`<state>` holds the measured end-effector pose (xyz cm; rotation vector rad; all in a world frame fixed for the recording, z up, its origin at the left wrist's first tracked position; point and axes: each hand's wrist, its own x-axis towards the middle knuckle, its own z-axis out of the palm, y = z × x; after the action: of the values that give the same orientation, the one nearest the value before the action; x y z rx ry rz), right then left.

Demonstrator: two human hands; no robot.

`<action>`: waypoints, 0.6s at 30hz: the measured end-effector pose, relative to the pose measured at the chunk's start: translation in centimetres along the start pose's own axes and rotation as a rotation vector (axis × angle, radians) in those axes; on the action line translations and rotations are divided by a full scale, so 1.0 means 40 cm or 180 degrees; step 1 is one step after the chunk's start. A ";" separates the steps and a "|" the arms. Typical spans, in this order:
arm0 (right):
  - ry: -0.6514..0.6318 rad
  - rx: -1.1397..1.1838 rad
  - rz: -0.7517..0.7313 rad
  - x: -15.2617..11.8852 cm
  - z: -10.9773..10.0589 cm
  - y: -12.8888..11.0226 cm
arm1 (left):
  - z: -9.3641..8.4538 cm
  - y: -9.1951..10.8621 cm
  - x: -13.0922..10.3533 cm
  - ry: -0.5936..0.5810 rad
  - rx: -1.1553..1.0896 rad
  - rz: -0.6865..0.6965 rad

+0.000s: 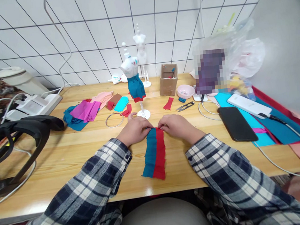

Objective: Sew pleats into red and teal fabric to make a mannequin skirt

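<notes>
Strip (161, 153) being pinched at its far edge, probably to keep it straight.
Left hand (134, 130) and right hand (179, 126) are closing fingertips on opposite corners; the near end is lying on the table (92, 170). Beyond, the box (168, 87) is holding scraps (173, 69), the bowl (186, 95) unidentifiable bits (186, 90).

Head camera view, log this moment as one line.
left hand: pinching blue-and-red strip | right hand: pinching same strip | dressed mannequin: upright beyond
</notes>
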<state>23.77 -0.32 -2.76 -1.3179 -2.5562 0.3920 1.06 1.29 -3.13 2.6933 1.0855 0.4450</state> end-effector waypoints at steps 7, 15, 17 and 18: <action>-0.0204 -0.0310 -0.0020 -0.012 -0.018 -0.015 | -0.026 0.020 -0.006 -0.0228 0.0396 0.0354; 0.0160 0.0052 0.0723 0.004 -0.007 -0.029 | -0.036 0.028 -0.006 -0.0235 0.0380 0.0489; 0.0064 0.0011 0.0703 0.008 -0.002 -0.036 | -0.034 0.029 -0.005 -0.0242 0.0381 0.0483; 0.0029 -0.0025 0.0685 0.009 0.000 -0.039 | -0.032 0.030 -0.004 -0.0260 0.0377 0.0458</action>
<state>22.39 -0.89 -2.22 -1.5999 -2.4176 0.4143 1.25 0.42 -1.60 2.8780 0.9277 0.2990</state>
